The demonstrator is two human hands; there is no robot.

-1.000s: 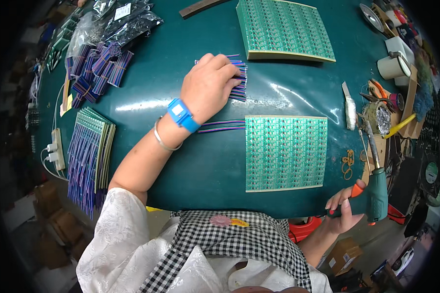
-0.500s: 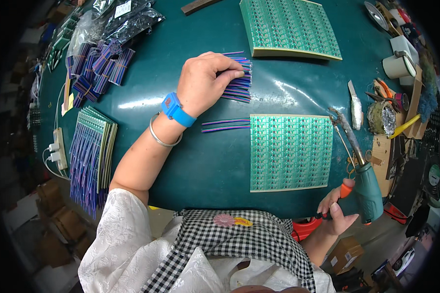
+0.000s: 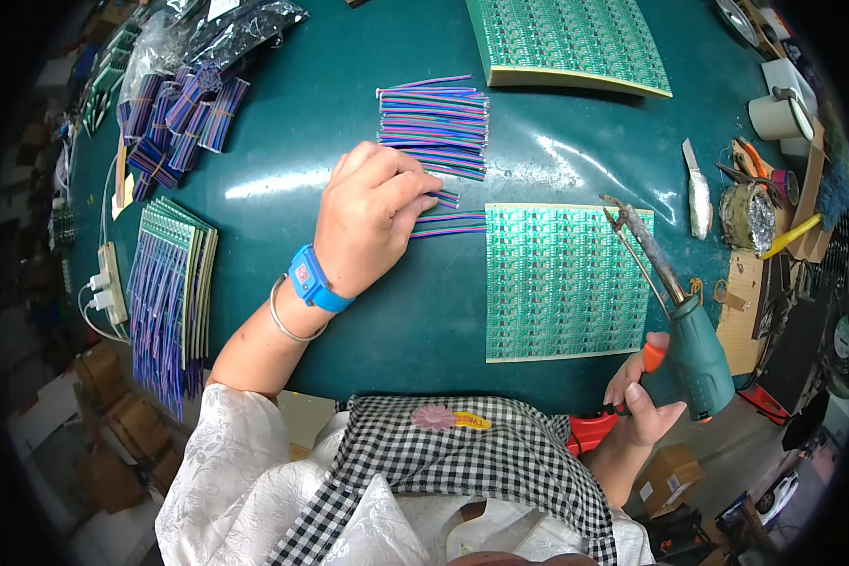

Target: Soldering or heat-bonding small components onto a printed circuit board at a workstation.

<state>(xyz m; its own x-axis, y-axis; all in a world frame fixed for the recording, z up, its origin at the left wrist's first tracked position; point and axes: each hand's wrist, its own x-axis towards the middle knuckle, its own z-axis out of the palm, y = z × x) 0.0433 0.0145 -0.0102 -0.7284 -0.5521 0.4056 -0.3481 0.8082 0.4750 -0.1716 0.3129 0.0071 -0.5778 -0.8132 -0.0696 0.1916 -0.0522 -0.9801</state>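
My left hand point(image 3: 368, 217) pinches a short strip of coloured wires point(image 3: 446, 200) between thumb and fingertips. Its free ends point right, just above some wires point(image 3: 453, 223) that reach the left edge of a green circuit board panel point(image 3: 561, 292). Beyond that hand lies a pile of cut wires point(image 3: 434, 118) in blue, purple and black. My right hand point(image 3: 641, 401) is closed around the handle of a green soldering gun point(image 3: 696, 354) with an orange trigger. The gun's metal tip and thin feed tube hang over the panel's upper right corner.
A thick stack of circuit board panels point(image 3: 575, 47) stands at the back. On the left are panels with wires attached point(image 3: 170, 292), bundled wires point(image 3: 184, 118) and a power strip point(image 3: 111, 283). A foil-wrapped knife point(image 3: 698, 203) and a solder roll point(image 3: 750, 217) lie at right.
My left hand has come from the wire pile toward the panel, carrying a strip of wires. The soldering gun has shifted left, its tip now over the panel. The whole view has moved slightly.
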